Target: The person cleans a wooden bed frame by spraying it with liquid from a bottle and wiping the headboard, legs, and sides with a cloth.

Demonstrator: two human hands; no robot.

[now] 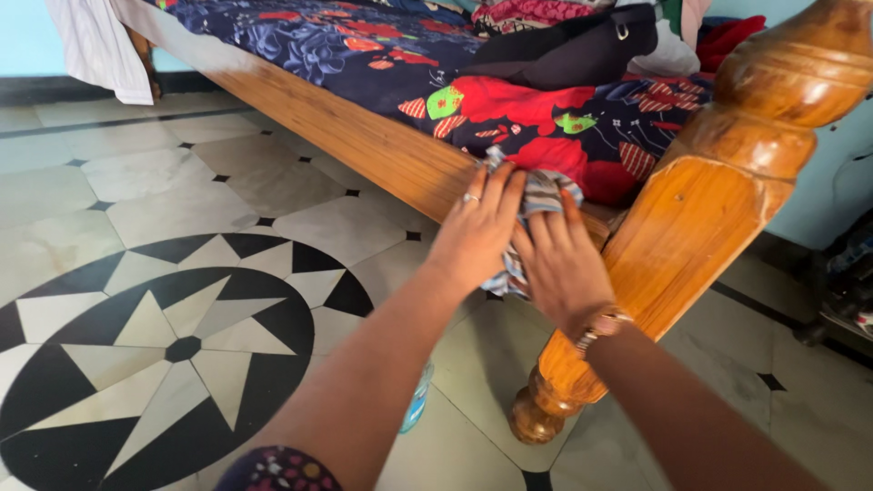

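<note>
a crumpled striped cloth (536,195) is pressed flat against the wooden side rail (364,136) of the bed, close to the corner post (718,191). left hand (477,227) and right hand (559,264) both lie on it, fingers spread — pressing, not pinching. under the left forearm, a blue bottle (416,400) perhaps, on the tiled floor (164,182).

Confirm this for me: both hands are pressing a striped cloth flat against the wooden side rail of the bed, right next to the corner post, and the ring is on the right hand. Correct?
Not quite. The ring is on the left hand, not the right hand, as the head view shows. Otherwise correct: both hands press the striped cloth against the wooden side rail, beside the corner post.
</note>
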